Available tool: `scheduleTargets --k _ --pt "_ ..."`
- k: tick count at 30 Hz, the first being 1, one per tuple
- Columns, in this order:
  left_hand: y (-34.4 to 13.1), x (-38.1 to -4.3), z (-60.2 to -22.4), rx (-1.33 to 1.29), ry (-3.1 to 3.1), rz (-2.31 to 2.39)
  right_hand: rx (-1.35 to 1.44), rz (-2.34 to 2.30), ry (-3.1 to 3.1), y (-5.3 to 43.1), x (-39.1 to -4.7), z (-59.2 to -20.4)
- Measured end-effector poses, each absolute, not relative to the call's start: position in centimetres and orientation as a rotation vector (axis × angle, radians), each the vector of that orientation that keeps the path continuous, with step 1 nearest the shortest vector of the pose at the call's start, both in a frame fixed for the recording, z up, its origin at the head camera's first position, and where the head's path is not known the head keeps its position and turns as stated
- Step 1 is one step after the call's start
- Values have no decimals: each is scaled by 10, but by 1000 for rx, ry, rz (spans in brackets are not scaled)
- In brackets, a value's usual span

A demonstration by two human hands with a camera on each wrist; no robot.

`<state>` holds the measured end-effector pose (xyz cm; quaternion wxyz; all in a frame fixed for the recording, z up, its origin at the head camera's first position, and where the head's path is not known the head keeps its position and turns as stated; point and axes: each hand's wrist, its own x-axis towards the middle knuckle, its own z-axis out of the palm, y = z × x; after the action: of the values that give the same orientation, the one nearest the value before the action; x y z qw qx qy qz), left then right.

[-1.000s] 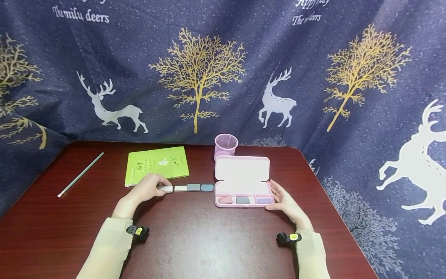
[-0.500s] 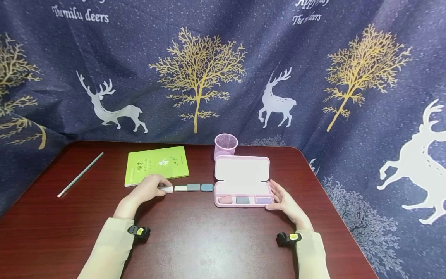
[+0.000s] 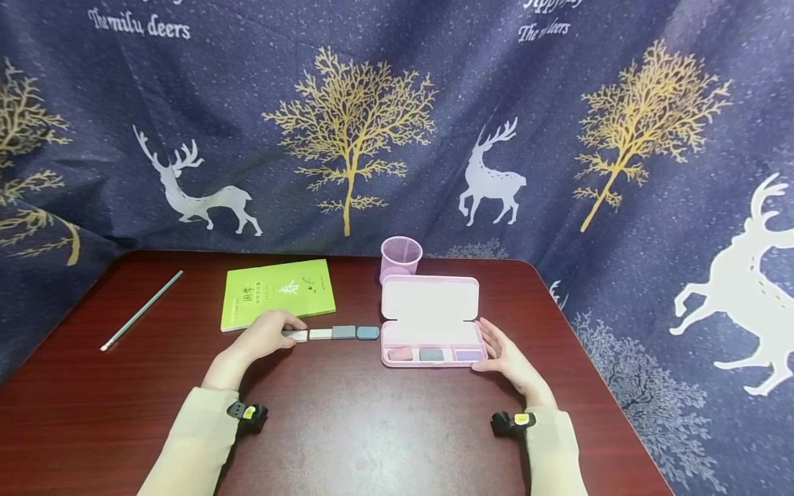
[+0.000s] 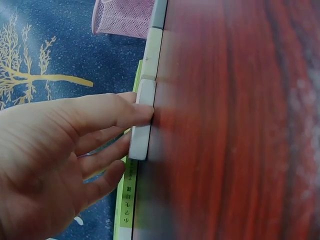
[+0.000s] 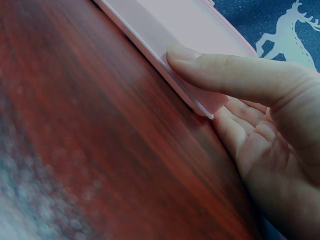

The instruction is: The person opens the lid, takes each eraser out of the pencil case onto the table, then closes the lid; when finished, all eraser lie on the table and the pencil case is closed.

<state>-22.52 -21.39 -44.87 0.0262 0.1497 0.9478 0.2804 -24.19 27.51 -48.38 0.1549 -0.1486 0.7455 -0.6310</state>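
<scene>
At the left end of a row of erasers, my left hand (image 3: 265, 335) pinches a white eraser (image 4: 143, 135) between thumb and fingers. To its right in the row lie a cream eraser (image 3: 320, 334), a grey eraser (image 3: 344, 333) and a blue eraser (image 3: 367, 333). The blue one is beside the left wall of an opened pink pencil case (image 3: 428, 322). My right hand (image 3: 511, 360) grips that case's right end, thumb on the front edge and fingers round the side. Inside the case are a pink eraser (image 3: 400, 354), a grey-green eraser (image 3: 431, 355) and a purple block (image 3: 469, 355).
Behind the left hand lies a green book (image 3: 278, 295). A pencil (image 3: 141, 311) rests at the far left of the brown table (image 3: 372, 427). Behind the case stands a pink mesh pen holder (image 3: 400, 256), close to the patterned curtain (image 3: 397, 138).
The left hand and the white eraser have shifted very slightly right, towards the cream eraser. My right hand keeps its place on the pencil case.
</scene>
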Motion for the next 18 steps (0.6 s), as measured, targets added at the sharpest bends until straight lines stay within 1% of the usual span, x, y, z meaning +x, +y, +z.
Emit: scheduleTargets --k 10,18 --pt "-207 -226 -444 575 2971 976 -428 -1810 2134 275 -242 -483" --pt "-185 -232 -449 613 3004 1007 -423 -1814 2128 275 -242 -483"
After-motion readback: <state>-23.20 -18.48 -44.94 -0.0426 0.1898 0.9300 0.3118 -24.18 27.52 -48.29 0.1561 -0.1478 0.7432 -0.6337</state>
